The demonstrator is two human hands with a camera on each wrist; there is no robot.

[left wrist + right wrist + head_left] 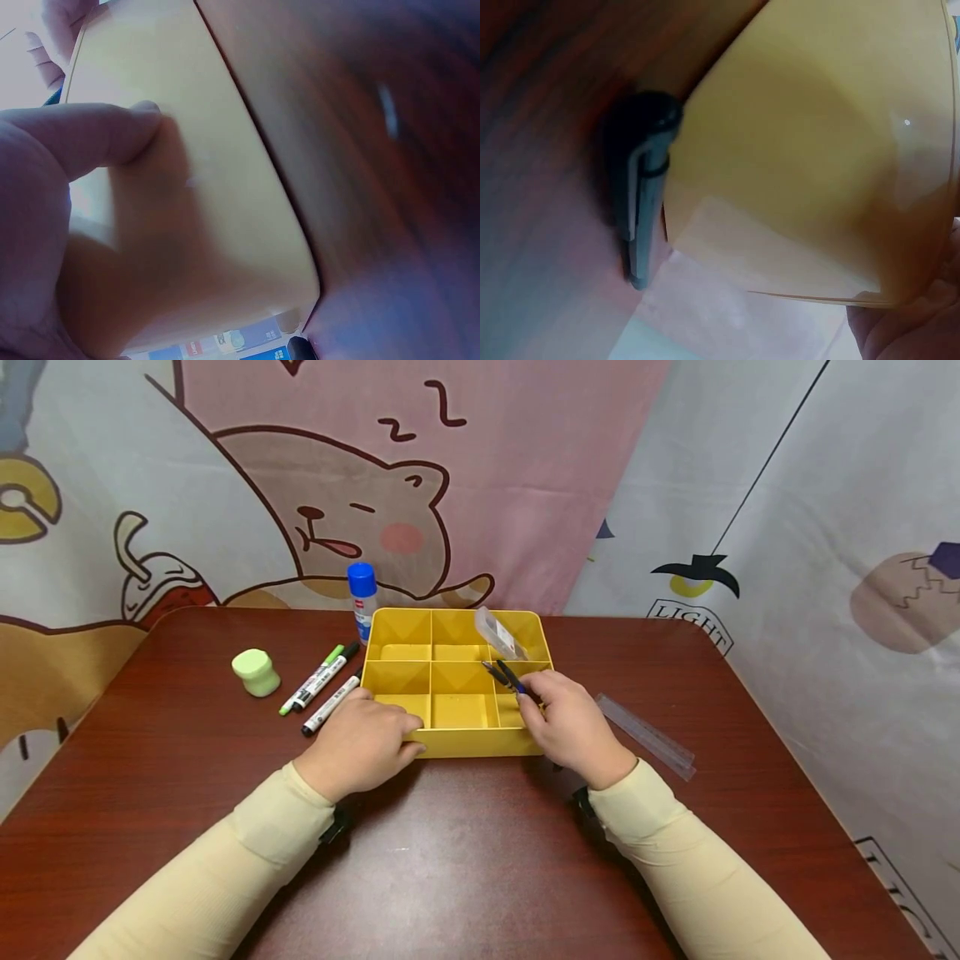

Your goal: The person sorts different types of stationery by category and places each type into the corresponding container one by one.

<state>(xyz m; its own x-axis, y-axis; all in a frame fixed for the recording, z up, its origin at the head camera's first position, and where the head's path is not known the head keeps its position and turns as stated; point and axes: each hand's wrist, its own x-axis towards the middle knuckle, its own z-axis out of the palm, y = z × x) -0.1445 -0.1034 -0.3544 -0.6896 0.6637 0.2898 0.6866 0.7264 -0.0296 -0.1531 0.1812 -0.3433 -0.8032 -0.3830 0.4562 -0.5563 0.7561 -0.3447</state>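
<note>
A yellow six-compartment tray (480, 742) stands on the table. My left hand (363, 743) grips its front left corner, the thumb lying along the front wall in the left wrist view. Over the front right compartment, my right hand (573, 722) holds dark pens (512, 677), apparently two, tips pointing back and left. How far they reach into the tray is unclear. A translucent plastic case (498, 637) with a white label leans in the back right compartment. In the right wrist view, another dark pen (646, 202) lies on the table beside the tray.
Left of the tray are a green highlighter (307, 683), two white markers (330, 703) and a pale green waisted block (257, 673). A blue-capped glue stick (363, 597) stands behind its left corner. A clear ruler (648, 737) lies at right.
</note>
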